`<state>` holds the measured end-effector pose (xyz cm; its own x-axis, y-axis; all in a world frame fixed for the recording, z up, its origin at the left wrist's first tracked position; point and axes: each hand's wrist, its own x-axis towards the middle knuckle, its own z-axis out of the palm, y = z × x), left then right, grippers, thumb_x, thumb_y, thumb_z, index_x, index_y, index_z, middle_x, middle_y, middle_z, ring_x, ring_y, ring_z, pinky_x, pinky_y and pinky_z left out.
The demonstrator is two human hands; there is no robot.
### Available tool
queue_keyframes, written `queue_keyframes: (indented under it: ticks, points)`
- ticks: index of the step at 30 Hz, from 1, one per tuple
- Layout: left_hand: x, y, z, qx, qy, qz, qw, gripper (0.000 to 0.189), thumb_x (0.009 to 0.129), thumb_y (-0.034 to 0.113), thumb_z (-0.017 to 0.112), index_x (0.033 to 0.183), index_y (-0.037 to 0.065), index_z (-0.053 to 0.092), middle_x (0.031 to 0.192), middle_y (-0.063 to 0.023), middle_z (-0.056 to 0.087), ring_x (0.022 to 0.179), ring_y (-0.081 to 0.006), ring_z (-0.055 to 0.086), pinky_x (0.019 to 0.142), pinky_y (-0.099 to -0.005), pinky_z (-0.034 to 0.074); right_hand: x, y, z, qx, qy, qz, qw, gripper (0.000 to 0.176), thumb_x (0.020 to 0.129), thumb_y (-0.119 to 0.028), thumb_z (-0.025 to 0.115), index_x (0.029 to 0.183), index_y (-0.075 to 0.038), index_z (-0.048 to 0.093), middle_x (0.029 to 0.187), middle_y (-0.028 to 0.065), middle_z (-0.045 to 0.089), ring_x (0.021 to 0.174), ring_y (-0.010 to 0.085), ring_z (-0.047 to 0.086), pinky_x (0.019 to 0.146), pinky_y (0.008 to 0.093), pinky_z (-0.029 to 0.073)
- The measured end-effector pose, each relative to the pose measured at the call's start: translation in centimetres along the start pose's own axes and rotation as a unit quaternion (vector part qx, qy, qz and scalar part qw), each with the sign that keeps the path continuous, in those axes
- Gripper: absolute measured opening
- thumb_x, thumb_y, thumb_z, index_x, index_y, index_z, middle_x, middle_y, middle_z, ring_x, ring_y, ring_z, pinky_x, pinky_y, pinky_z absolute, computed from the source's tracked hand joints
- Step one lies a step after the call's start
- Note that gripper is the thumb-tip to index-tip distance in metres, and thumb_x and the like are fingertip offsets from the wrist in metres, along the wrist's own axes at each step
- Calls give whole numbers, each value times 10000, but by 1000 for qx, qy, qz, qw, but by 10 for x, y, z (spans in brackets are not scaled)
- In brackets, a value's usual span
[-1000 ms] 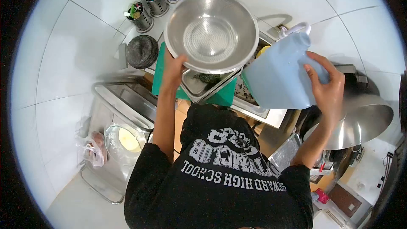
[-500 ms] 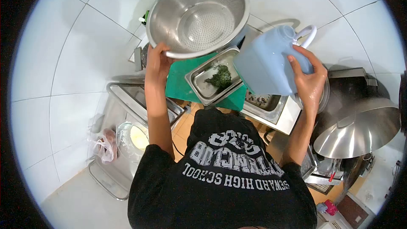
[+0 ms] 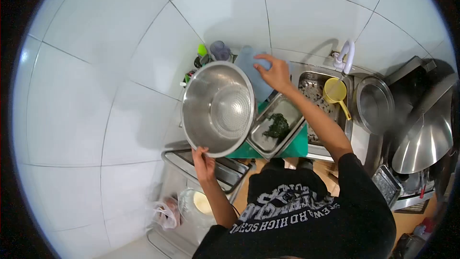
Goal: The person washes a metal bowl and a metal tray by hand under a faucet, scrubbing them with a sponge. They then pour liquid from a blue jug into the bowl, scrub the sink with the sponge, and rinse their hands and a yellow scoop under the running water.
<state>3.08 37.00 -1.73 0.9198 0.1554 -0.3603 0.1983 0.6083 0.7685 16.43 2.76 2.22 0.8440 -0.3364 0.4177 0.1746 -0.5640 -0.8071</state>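
- Steel is shown in the wide round colander (image 3: 218,108), tilted so that its interior and dotted base are exposed; its near rim is grasped by the left hand (image 3: 205,164), with the thumb laid over the edge.
- Pale blue, smooth plastic is seen in the jug (image 3: 253,76), placed just beyond the colander and partly hidden by its rim. Its upper part is overlapped by the right hand (image 3: 275,73), fingers bent; whether the jug is gripped or merely touched cannot be told.
- Dark green, wet-looking leafy matter (image 3: 277,126) is held in a clump within a shallow rectangular metal tray (image 3: 262,149), by which a green board (image 3: 300,145) is partly covered.
- Dark specks are scattered over the floor of the metal sink (image 3: 351,97), where a yellow dipper (image 3: 334,88) is set below a pale curved faucet (image 3: 350,53).
- On the white tabletop (image 3: 360,143), a round metal basin (image 3: 374,105) is placed beside the sink.
- Pale yellow contents (image 3: 202,202) are contained in a vessel at lower left; reddish-brown contents are wrapped in a clear, crinkled plastic bag (image 3: 165,215) nearby.
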Motion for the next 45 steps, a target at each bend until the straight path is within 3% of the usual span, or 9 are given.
queue_keyframes:
  ticks: [12, 20, 24, 27, 32, 34, 39, 42, 45]
  points:
    - [-9, -3, -11, 62, 10, 49, 997, 507, 688, -1, 529, 1192, 13, 481, 1138, -118, 546, 1064, -290, 551, 947, -440, 463, -2, 106, 94, -107, -259, -11, 960, 373, 803, -230, 685, 1163, -177, 606, 937, 143, 675, 922, 350, 632, 811, 466, 485]
    - [-16, -24, -2, 52, 32, 21, 998, 535, 668, 33, 566, 1196, -2, 488, 1163, -123, 542, 1077, -307, 540, 950, -469, 447, -93, 116, 37, -132, -67, 99, 984, 492, 815, -235, 665, 1237, -33, 512, 1170, 243, 522, 1124, 432, 490, 922, 518, 423]
    - [-22, -35, 30, 37, 8, 17, 999, 643, 667, -33, 495, 1301, 28, 406, 1149, -99, 500, 1029, -250, 522, 931, -416, 453, -195, 122, 25, -317, -328, 207, 866, 614, 819, -268, 686, 1335, -65, 423, 1345, 272, 352, 1175, 486, 420, 910, 581, 432]
    - [-20, -45, 40, 33, -11, 4, 999, 634, 670, -29, 497, 1295, 39, 413, 1159, -103, 493, 1051, -259, 519, 928, -412, 463, -191, 151, 43, -166, -428, 264, 849, 654, 815, -270, 692, 1361, -81, 386, 1404, 265, 298, 1242, 500, 356, 929, 585, 427]
    - [-36, -59, 60, 66, 3, 13, 998, 643, 672, -26, 499, 1302, 44, 392, 1188, -111, 480, 1070, -271, 515, 915, -412, 480, -185, 170, 39, -367, -220, 161, 889, 660, 809, -290, 698, 1345, -52, 395, 1432, 236, 277, 1285, 473, 307, 890, 502, 497]
    - [-43, -63, 69, 78, 1, 16, 997, 648, 671, -26, 499, 1305, 45, 384, 1195, -113, 476, 1068, -273, 516, 911, -413, 484, -165, 142, 13, -320, -379, 154, 855, 710, 801, -335, 695, 1371, -60, 372, 1432, 218, 292, 1309, 436, 289, 877, 500, 506]
    - [-60, -83, 74, 87, -2, 7, 996, 677, 665, -64, 490, 1322, 39, 367, 1205, -103, 479, 1090, -264, 509, 906, -412, 470, -157, 193, 16, -187, -397, 161, 884, 651, 790, -431, 655, 1275, -13, 537, 1222, 213, 558, 1101, 420, 558, 890, 504, 482]
    - [-62, -98, 76, 105, 44, 17, 993, 711, 672, -103, 469, 1358, 40, 352, 1202, -91, 501, 1095, -244, 510, 914, -366, 449, -141, 181, -15, 37, -189, 308, 932, 447, 810, -353, 631, 1019, 41, 667, 987, 228, 676, 1006, 345, 631, 844, 426, 490]
    - [-65, -115, 77, 203, 51, 28, 978, 776, 648, -92, 463, 1397, 55, 322, 1280, -117, 465, 1154, -282, 481, 957, -410, 420, -138, 165, -84, 314, -123, 431, 837, 464, 859, -420, 587, 1080, -18, 655, 997, 78, 647, 894, 202, 614, 798, 332, 479]
